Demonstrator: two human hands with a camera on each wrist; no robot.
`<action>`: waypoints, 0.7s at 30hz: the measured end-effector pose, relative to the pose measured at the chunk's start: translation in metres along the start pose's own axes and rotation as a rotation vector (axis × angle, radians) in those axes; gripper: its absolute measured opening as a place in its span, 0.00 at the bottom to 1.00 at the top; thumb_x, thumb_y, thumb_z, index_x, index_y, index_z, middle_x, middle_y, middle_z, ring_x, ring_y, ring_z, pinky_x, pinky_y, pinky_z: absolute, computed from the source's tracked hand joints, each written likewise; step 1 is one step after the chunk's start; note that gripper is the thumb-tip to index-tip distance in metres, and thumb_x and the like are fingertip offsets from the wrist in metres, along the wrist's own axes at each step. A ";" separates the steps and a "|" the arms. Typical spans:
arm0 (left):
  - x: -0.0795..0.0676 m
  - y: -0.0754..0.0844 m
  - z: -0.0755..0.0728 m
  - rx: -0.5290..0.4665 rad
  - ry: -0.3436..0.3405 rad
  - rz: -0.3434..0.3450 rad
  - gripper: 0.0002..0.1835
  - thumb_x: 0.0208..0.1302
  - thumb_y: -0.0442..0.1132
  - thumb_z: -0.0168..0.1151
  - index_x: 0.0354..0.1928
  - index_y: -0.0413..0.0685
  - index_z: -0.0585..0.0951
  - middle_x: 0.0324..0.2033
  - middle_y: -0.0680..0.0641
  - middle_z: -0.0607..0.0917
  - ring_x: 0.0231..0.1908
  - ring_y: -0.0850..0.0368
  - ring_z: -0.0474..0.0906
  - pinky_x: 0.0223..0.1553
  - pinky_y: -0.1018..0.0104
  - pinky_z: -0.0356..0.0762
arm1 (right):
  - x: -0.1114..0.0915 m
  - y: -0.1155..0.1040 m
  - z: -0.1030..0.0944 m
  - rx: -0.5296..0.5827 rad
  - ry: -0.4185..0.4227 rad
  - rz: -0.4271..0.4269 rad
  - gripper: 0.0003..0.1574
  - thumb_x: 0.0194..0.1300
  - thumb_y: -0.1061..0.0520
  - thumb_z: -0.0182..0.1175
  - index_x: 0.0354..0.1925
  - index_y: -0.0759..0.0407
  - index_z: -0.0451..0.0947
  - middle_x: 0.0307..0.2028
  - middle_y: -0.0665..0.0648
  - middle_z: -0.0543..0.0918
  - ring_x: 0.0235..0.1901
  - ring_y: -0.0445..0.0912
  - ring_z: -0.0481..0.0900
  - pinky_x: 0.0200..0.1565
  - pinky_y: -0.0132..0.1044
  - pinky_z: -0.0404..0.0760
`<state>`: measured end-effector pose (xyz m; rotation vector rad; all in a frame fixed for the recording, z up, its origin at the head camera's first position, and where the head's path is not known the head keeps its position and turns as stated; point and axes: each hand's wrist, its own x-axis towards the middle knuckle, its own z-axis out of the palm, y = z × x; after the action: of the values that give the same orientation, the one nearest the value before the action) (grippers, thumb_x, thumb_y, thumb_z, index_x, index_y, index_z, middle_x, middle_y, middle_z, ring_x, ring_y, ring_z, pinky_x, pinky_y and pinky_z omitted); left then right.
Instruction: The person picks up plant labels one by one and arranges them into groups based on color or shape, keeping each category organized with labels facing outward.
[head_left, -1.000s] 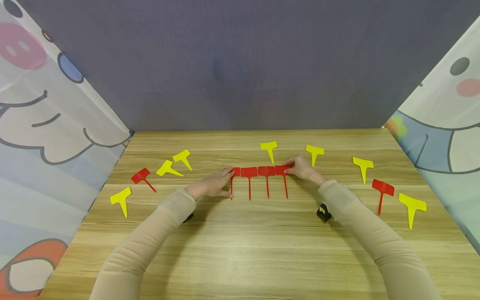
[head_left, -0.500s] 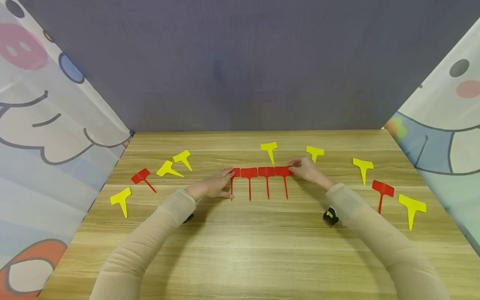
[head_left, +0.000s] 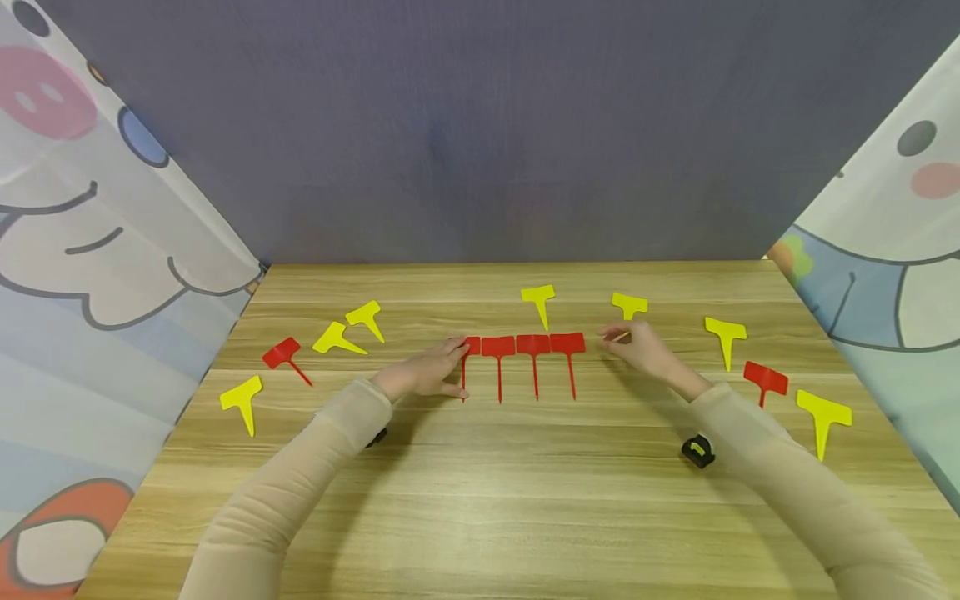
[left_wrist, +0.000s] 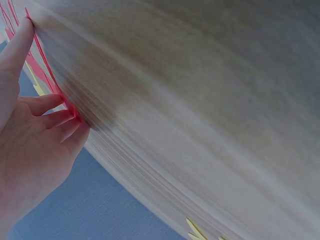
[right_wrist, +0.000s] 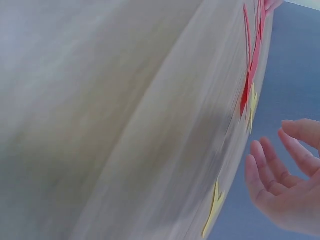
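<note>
Several red T-shaped plant labels (head_left: 498, 345) lie side by side in a row at mid-table, stems toward the person. My left hand (head_left: 423, 371) rests on the leftmost red label (head_left: 474, 344), its fingertips over the head and the thumb at the stem's lower end. In the left wrist view those fingers (left_wrist: 56, 119) are extended against the label. My right hand (head_left: 637, 343) is raised just right of the rightmost red label (head_left: 567, 342), apart from it. The right wrist view shows its fingers (right_wrist: 267, 170) loosely bent with nothing between them. It overlaps a yellow plant label (head_left: 630, 302) behind it.
More yellow labels (head_left: 537, 294) lie behind the row and on both sides. One separate red label (head_left: 282, 352) lies at left, another red label (head_left: 766, 377) at right, partly behind the right sleeve. A grey panel (head_left: 480, 133) closes off the table's back edge.
My right hand has let go of the rightmost red label and moved right, away from it. The left hand and the row of labels have stayed put.
</note>
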<state>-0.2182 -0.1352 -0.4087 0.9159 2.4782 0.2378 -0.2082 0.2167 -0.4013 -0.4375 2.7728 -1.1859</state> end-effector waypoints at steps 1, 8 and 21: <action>0.000 0.000 0.000 0.000 0.002 -0.001 0.46 0.58 0.56 0.54 0.66 0.34 0.46 0.67 0.37 0.40 0.66 0.43 0.37 0.64 0.54 0.42 | -0.002 0.001 -0.001 0.000 0.002 -0.007 0.15 0.59 0.68 0.53 0.44 0.76 0.73 0.39 0.71 0.77 0.37 0.58 0.76 0.38 0.43 0.76; -0.001 0.000 0.000 0.008 0.017 0.004 0.46 0.57 0.55 0.55 0.66 0.33 0.47 0.67 0.37 0.41 0.66 0.43 0.38 0.64 0.54 0.42 | -0.017 0.006 -0.011 -0.010 0.017 -0.024 0.15 0.59 0.68 0.52 0.45 0.75 0.73 0.40 0.71 0.77 0.39 0.59 0.75 0.41 0.48 0.75; -0.001 0.000 0.001 0.017 0.019 0.010 0.46 0.57 0.55 0.54 0.66 0.33 0.47 0.67 0.37 0.41 0.66 0.43 0.38 0.64 0.54 0.42 | -0.043 0.004 -0.037 -0.081 0.075 -0.030 0.15 0.60 0.66 0.52 0.45 0.73 0.73 0.41 0.71 0.78 0.37 0.60 0.76 0.36 0.43 0.78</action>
<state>-0.2177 -0.1360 -0.4091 0.9369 2.4976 0.2300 -0.1751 0.2573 -0.3796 -0.4519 2.8965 -1.1216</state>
